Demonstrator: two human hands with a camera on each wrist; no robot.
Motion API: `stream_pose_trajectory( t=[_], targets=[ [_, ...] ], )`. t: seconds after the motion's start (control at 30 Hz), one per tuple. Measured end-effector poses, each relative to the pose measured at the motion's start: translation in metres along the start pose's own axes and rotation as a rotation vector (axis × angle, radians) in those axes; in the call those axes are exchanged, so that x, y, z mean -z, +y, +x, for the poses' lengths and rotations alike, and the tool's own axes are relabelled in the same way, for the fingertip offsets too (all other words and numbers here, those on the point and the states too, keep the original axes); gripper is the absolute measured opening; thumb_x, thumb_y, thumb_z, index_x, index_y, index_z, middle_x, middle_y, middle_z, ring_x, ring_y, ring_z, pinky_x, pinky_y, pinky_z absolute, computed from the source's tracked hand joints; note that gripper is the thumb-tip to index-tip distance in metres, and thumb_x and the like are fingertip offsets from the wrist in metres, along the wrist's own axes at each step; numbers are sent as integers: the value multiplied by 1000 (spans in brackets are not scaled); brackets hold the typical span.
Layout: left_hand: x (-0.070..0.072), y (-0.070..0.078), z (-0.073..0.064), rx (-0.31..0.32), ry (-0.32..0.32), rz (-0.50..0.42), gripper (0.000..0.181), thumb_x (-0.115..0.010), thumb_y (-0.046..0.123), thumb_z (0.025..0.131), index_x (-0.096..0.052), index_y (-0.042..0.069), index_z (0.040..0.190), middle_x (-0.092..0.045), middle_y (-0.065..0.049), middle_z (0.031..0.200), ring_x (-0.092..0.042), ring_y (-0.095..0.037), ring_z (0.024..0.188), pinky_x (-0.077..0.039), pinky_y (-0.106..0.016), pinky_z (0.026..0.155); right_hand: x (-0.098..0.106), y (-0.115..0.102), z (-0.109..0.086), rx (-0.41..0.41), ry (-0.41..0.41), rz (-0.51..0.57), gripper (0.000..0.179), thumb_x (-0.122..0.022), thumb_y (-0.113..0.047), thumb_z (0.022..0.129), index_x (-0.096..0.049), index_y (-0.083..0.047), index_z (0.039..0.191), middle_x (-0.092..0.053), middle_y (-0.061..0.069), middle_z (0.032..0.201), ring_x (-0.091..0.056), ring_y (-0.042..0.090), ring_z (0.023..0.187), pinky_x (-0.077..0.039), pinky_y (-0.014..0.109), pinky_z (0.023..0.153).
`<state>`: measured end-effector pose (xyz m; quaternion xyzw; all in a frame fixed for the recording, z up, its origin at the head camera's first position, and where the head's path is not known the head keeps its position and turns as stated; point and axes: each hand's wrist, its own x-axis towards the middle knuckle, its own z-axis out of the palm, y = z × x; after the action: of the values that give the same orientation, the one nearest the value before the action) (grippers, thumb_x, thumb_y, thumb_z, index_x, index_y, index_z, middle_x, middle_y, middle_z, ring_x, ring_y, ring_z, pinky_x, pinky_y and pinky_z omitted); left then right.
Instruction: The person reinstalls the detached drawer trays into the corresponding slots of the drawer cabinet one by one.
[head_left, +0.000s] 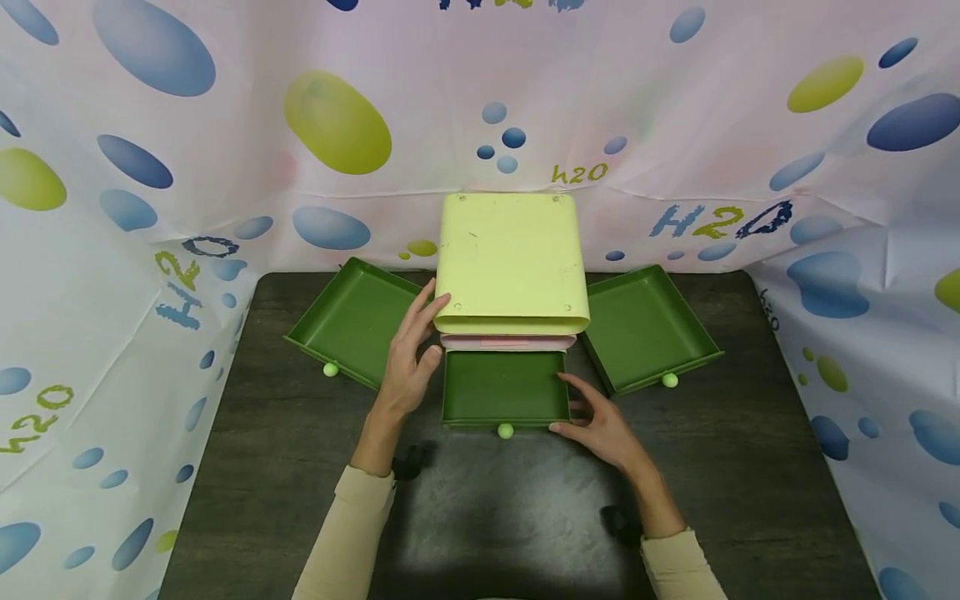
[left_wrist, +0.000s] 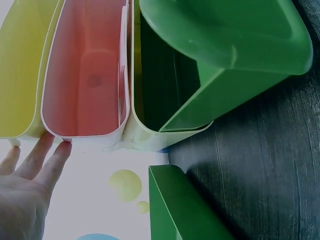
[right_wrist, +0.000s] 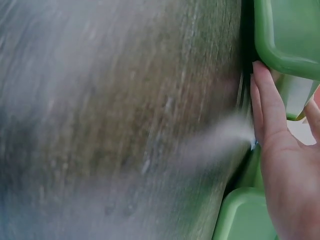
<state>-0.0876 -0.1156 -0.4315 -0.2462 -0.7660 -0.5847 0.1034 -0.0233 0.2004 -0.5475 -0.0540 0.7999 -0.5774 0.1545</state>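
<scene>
A stacked drawer unit has a yellow top tier (head_left: pixel 512 258), a pink middle tier (left_wrist: pixel 90 75) and a pale bottom tier (left_wrist: pixel 145 140). From the bottom tier a green drawer (head_left: pixel 506 387) with a round light-green knob (head_left: pixel 506 431) sticks out. My left hand (head_left: pixel 408 367) rests against the unit's left side with straight fingers, its fingertips at the yellow and pink tiers' edges in the left wrist view. With thumb at the front right corner and index finger over the right rim, my right hand (head_left: pixel 603 429) holds the green drawer.
A second green drawer (head_left: pixel 360 312) lies angled on the dark table (head_left: pixel 262 483), left of the unit. Another green drawer (head_left: pixel 648 329) lies on the right, close beside the unit. Behind stands a patterned curtain (head_left: pixel 420 100).
</scene>
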Motion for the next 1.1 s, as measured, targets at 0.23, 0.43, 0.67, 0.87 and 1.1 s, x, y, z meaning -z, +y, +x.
stream_pose_trajectory(
  t=[0.23, 0.43, 0.67, 0.87, 1.1],
  targets=[
    [1, -2, 0, -11, 4, -7, 86, -36, 65, 100, -43, -7, 145, -23, -31, 156, -36, -41, 140, -38, -66, 100, -1, 1, 3, 8, 30, -1, 76, -81, -30, 85, -42, -34, 150, -37, 12, 154, -53, 39, 124, -55, 43, 83],
    [0, -1, 1, -19, -1, -15, 87, -37, 65, 99, -43, -9, 145, -23, -32, 156, -39, -43, 138, -39, -64, 99, -1, 1, 6, 14, 62, 2, 73, -82, -28, 85, -45, -33, 148, -39, 10, 153, -56, 38, 121, -56, 39, 78],
    [0, 1, 1, -15, 1, -12, 88, -37, 66, 99, -43, -9, 144, -24, -31, 156, -38, -42, 138, -40, -65, 97, -2, -1, 8, 35, 116, -65, 70, -81, -29, 85, -49, -27, 147, -42, 13, 152, -59, 37, 118, -56, 40, 76],
    [0, 0, 1, -12, 5, -8, 87, -36, 65, 100, -43, -9, 144, -24, -31, 156, -37, -42, 139, -40, -65, 97, -4, -1, 11, 21, 148, -90, 69, -82, -30, 84, -51, -29, 146, -46, 11, 150, -62, 34, 116, -56, 39, 74],
    [0, -5, 0, -4, 7, 2, 86, -36, 66, 99, -43, -6, 146, -24, -28, 158, -37, -39, 140, -40, -64, 98, -5, 0, 12, 51, 200, -121, 65, -83, -29, 84, -55, -27, 143, -55, 10, 138, -64, 31, 110, -56, 39, 74]
  ],
)
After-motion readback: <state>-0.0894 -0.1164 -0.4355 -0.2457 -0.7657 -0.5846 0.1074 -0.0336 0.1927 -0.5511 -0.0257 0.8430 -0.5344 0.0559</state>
